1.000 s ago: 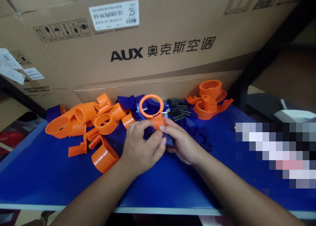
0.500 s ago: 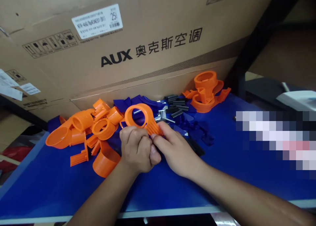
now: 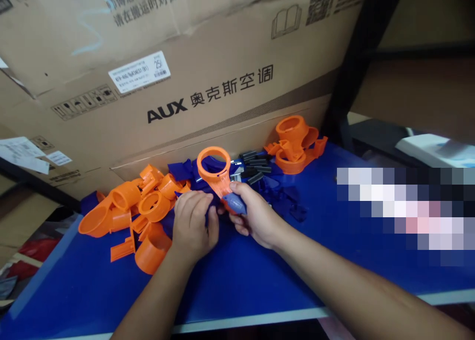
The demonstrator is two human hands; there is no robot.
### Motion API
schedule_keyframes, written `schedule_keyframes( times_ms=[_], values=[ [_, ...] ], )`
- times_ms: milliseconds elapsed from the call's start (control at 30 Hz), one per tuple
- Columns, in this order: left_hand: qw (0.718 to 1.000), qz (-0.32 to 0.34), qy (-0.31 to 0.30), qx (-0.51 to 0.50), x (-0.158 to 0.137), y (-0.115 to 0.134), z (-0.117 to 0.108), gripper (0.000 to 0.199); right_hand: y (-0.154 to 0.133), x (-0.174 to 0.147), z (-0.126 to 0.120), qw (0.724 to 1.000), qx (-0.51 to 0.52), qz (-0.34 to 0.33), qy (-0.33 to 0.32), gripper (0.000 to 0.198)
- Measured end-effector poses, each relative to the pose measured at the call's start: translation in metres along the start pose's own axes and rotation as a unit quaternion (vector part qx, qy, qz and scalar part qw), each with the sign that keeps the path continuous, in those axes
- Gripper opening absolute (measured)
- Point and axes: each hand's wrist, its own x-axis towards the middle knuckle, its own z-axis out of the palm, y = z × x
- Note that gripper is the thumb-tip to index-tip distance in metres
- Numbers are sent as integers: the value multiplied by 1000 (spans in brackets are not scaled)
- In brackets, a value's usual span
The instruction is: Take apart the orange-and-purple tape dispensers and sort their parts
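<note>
My right hand [image 3: 258, 214] grips the handle end of an orange tape dispenser frame [image 3: 214, 175], whose round ring stands up toward the box. A blue-grey plastic piece [image 3: 234, 203] sits at the handle end, beside my right thumb. To the left, my left hand [image 3: 196, 226] is loosely curled, its thumb apart from the fingers and nothing visible in it; its palm is hidden. Dark blue plastic parts [image 3: 181, 170] lie behind the hands. Orange rings and brackets [image 3: 154, 206] are heaped left of my left hand.
A large cardboard box [image 3: 208, 68] stands behind the blue tabletop [image 3: 230, 290]. Short black cylinders [image 3: 256, 162] lie near the box's foot. Orange assemblies [image 3: 291, 144] are stacked at the back right. A black metal post [image 3: 345, 82] rises at the right; a blurred patch covers the right side.
My left hand has come off the handle, loosened and moved left. The blue-grey piece now shows at the handle in my right hand. The camera view has tilted upward.
</note>
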Motion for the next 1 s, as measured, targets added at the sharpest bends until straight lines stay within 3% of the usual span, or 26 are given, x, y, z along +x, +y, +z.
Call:
schedule_keyframes(
  times_ms=[100, 233, 367, 500, 567, 667, 733, 833, 1000],
  values=[
    [999, -22, -27, 37, 7, -7, -9, 33, -6, 0, -1, 997, 78, -16, -26, 35],
    [991, -62, -58, 100, 32, -20, -12, 17, -9, 5, -6, 989, 129, -72, 7, 29],
    [950, -136, -244, 143, 72, -47, 2, 19, -4, 12, -10, 990, 118, -75, 30, 25],
    [930, -158, -301, 141, 91, -62, 11, 29, 3, 17, -10, 993, 100, -47, 50, 31],
    [939, -162, -273, 134, 87, -50, 10, 33, 4, 18, -9, 993, 91, -42, 63, 34],
    [981, -142, -119, 54, 68, -13, 6, 42, 3, 18, -8, 994, 64, -46, 73, 28],
    [994, -101, -50, -7, 52, 11, 6, 41, 2, 18, -8, 996, 54, -53, 56, 33],
    [996, -70, -24, -48, 32, 31, 14, 32, 3, 18, -7, 994, 70, -75, 30, 35],
    [995, -79, 14, -59, 17, 30, 32, 24, 16, 22, -6, 997, 62, -37, 40, 22]
  ],
)
